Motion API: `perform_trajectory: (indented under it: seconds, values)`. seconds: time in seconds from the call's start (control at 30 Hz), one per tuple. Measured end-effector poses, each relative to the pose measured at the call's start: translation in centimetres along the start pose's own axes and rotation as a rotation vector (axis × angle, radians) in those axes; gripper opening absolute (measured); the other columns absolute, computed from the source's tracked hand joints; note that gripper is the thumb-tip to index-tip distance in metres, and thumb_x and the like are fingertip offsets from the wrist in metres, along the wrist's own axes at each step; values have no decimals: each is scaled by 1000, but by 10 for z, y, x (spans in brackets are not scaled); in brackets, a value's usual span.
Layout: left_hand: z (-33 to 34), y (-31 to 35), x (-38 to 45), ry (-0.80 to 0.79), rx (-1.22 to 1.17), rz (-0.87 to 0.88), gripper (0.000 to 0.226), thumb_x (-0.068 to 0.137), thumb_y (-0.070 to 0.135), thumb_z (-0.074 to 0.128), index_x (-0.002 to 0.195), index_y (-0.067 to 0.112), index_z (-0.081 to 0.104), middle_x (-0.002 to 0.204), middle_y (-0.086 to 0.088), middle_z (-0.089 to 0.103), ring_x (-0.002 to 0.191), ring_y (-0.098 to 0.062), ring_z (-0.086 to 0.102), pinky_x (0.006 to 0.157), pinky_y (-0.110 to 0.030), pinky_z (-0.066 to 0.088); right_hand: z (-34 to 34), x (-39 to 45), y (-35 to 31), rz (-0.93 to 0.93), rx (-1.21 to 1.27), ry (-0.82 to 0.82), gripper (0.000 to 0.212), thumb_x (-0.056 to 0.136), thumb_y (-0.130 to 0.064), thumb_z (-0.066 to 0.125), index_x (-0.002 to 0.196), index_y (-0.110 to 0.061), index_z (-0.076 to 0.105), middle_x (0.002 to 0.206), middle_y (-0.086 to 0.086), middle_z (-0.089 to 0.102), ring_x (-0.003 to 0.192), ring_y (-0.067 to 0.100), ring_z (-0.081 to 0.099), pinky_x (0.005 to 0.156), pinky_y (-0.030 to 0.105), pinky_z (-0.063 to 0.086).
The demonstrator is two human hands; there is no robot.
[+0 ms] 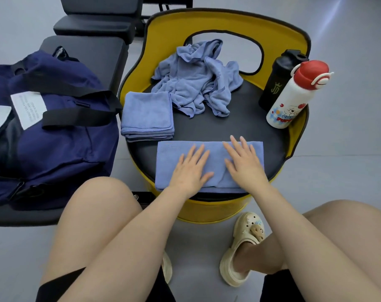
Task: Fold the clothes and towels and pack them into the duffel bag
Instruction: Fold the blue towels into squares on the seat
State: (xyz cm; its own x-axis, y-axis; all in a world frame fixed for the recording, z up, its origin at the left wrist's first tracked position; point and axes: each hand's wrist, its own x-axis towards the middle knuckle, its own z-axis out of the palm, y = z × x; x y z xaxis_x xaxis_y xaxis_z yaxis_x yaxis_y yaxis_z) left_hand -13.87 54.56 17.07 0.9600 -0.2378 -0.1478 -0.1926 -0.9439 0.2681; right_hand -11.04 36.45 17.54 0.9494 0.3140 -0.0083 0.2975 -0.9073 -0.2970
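A blue towel (213,149), folded into a long strip, lies across the near edge of the black round seat (246,127). My left hand (190,168) and my right hand (244,160) lie flat on it with straight, spread fingers. A neat stack of folded blue towels (147,115) sits at the seat's left. Behind it lies a crumpled heap of blue cloths (198,83). The navy duffel bag (54,131) with black straps rests on a black bench to the left, its opening at the far left edge of view.
A black shaker bottle (276,81) and a white bottle with a red cap (294,97) stand at the seat's right edge. The chair has a yellow curved back (226,20). More black benches (98,16) stand behind. My knees and beige clogs (241,249) are below.
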Motion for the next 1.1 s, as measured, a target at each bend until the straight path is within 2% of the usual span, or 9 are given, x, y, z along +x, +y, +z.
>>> perform_trajectory:
  seconds: [0.13, 0.33, 0.57, 0.73, 0.83, 0.9, 0.97, 1.03, 1.1]
  values:
    - [9, -7, 0, -116, 118, -1, 70, 96, 58, 22, 151, 28, -9, 158, 6, -17, 145, -17, -16, 117, -42, -6, 9, -5, 19, 175, -110, -179, 58, 101, -51, 19, 153, -31, 2, 161, -6, -7, 148, 18, -11, 117, 39, -8]
    - [7, -18, -7, -141, 128, 0, 73, 93, 65, 20, 149, 33, -14, 156, 8, -22, 144, -16, -20, 118, -44, -9, 5, -15, 44, 352, 6, -166, 55, 103, -42, 12, 153, -25, -4, 160, -5, -12, 148, 21, -9, 119, 41, -2]
    - [6, -13, -7, -87, 2, -41, 65, 97, 56, 22, 151, 31, -5, 158, 6, -15, 146, -15, -15, 118, -42, -8, 1, -21, 35, 495, 356, 84, 58, 102, -29, 38, 152, -11, 16, 158, 7, 19, 145, 23, 19, 114, 37, 23]
    - [-17, -32, -11, 375, -361, -432, 50, 98, 20, 46, 146, 18, 33, 148, -7, 31, 136, -25, 29, 109, -38, 26, 1, -21, 41, 612, 433, 317, 50, 91, -26, 61, 134, -6, 48, 133, 13, 49, 122, 29, 46, 97, 40, 41]
    - [-21, -49, -15, 381, -541, -652, 54, 92, 18, 57, 141, 12, 35, 140, -12, 35, 129, -30, 34, 104, -39, 33, 2, -17, 42, 678, 480, 291, 44, 88, -29, 64, 124, -5, 54, 123, 15, 52, 109, 31, 53, 89, 38, 45]
    - [-20, -57, -13, 348, -619, -725, 57, 88, 23, 64, 137, 8, 39, 136, -15, 40, 126, -32, 40, 102, -40, 36, 1, -15, 36, 674, 482, 270, 46, 89, -28, 62, 128, -6, 51, 126, 14, 49, 113, 31, 51, 91, 40, 44]
    - [-20, -62, -13, 305, -663, -764, 54, 87, 28, 66, 130, 5, 44, 129, -16, 48, 120, -31, 47, 94, -37, 40, -1, -16, 28, 614, 283, 308, 53, 90, -25, 63, 135, -6, 44, 133, 15, 43, 121, 33, 44, 97, 41, 41]
    - [-21, -64, -15, 261, -673, -786, 47, 88, 33, 64, 122, 4, 50, 122, -13, 55, 112, -29, 52, 82, -33, 41, -3, -16, 16, 427, 83, 339, 57, 91, -22, 61, 141, -7, 39, 142, 14, 40, 130, 32, 37, 105, 41, 34]
    - [-21, -64, -17, 201, -669, -777, 37, 90, 36, 61, 111, 6, 57, 112, -10, 61, 99, -26, 56, 74, -30, 41, -1, -12, 0, 193, 74, 213, 54, 97, -26, 52, 146, -9, 35, 152, 9, 32, 141, 27, 26, 115, 38, 21]
